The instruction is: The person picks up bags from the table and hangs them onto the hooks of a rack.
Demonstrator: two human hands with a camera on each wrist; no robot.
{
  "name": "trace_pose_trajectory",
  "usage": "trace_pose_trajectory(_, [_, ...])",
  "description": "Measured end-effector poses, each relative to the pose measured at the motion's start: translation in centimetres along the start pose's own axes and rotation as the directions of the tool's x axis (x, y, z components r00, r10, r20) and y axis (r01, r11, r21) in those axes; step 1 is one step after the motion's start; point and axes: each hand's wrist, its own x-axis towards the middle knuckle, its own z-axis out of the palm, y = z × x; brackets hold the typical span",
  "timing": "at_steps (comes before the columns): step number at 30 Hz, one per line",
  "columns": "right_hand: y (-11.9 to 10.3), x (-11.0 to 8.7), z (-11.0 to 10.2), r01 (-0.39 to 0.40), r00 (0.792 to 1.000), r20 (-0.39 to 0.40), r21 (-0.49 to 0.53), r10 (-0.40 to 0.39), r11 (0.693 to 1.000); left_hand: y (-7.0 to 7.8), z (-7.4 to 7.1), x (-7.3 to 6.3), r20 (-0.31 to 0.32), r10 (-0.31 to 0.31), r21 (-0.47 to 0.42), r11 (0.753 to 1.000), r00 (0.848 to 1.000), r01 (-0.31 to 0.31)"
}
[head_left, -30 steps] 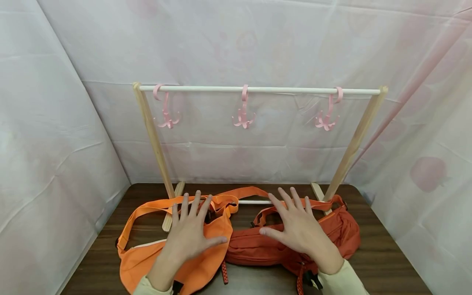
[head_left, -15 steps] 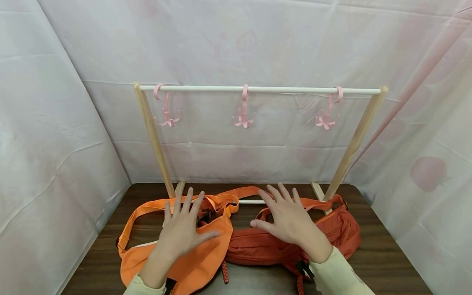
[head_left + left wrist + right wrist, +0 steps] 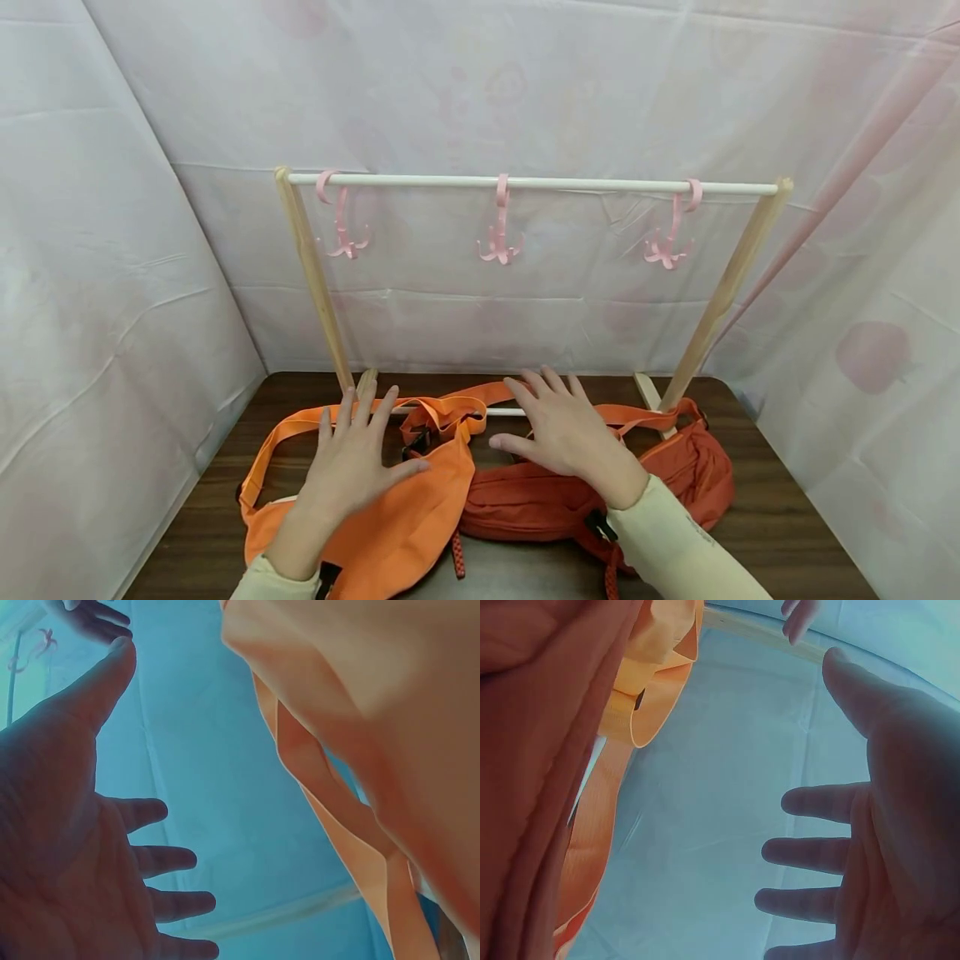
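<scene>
Firstly, sleeves (image 3: 667,533): pale, at 7 and 5 o'clock; the right bears a small mark, too blurred to read.
Left hand (image 3: 345,467): at 7 o'clock, released, fingers straight and spread, above the orange bag and apart from it.
Right hand (image 3: 570,429): at 5 o'clock, likewise released and spread, above the rust-red bag; both hands shifted towards 10 o'clock since half a second ago.
Orange bag (image 3: 412,533): lying at 7 o'clock, unmoved; strap looped towards 8; black buckle (image 3: 416,444) more exposed than before.
Rust-red bag (image 3: 525,500): lying from 6 to 4 o'clock, just beside the orange one, unmoved.
Cord (image 3: 458,554): red-and-black, at 6 o'clock.
Table (image 3: 772,517): dark brown wood grain, far corners rounded.
Rack (image 3: 420,180): wooden posts at 9 and 3 o'clock, white bar across the top.
Pink hooks (image 3: 501,218): three, hanging from the bar at 10, 12 and 2 o'clock.
Cloth (image 3: 570,92): whitish, creased; fruit-like print at 3 o'clock; pale pink figures at 12, illegible.
</scene>
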Motion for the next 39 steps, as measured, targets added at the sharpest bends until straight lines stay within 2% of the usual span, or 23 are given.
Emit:
trace_pose_trajectory(6, [-0.5, 1.4, 0.3, 0.024, 1.0, 0.013, -0.021, -0.024, 0.999, -1.1, -0.2, 0.0, -0.029, 0.002, -0.001, 1.0, 1.0, -0.002])
trace_pose_trajectory(11, [-1.2, 2.6, 0.5, 0.051, 0.999, 0.021, -0.02, -0.05, 0.999, -2.5, -0.2, 0.1, -0.007, -0.026, -0.007, 1.0, 1.0, 0.026])
trace_pose_trajectory(16, [-1.9, 3.7, 0.5, 0.07, 0.997, 0.043, -0.071, -0.067, 0.995, -3.9, -0.1, 0.2, 0.026, -0.053, -0.009, 0.999, 0.998, 0.053])
trace_pose_trajectory(22, [-2.6, 5.2, 0.7, 0.1, 0.993, 0.066, -0.091, -0.094, 0.991, -5.4, 0.0, 0.3, 0.013, -0.056, 0.033, 0.998, 0.998, 0.055])
trace_pose_trajectory(28, [-3.3, 6.3, 0.9, 0.11, 0.989, 0.111, -0.107, -0.098, 0.988, -6.9, 0.2, 0.7, -0.023, -0.042, 0.065, 0.997, 0.999, 0.044])
trace_pose_trajectory(39, [-4.3, 8.5, 1.5, 0.139, 0.981, 0.15, -0.107, -0.122, 0.985, -8.8, 1.0, 1.9, 0.013, -0.067, 0.091, 0.994, 0.998, 0.065])
